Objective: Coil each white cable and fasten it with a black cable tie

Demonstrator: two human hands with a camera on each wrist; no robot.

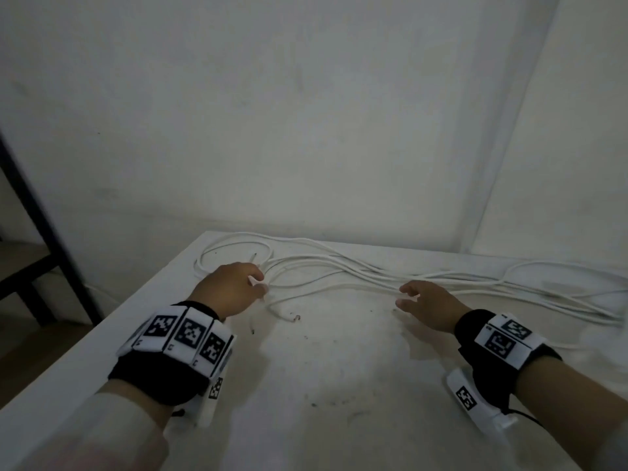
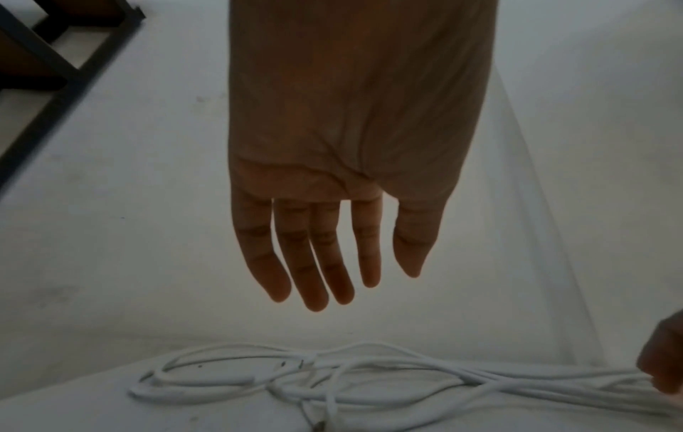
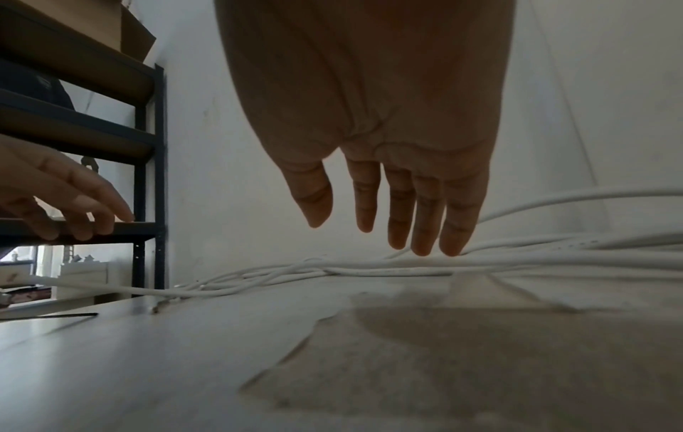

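Here the white cables sprawl in loose, uncoiled loops along the far edge of the desk, against the wall. The left hand reaches over the looped end of the cables nearest the dark shelf unit, its fingers straight and slightly spread, gripping nothing. The right hand hovers at the middle stretch of the cables, fingers extended and close together, their tips just at the strands; whether they touch is unclear.
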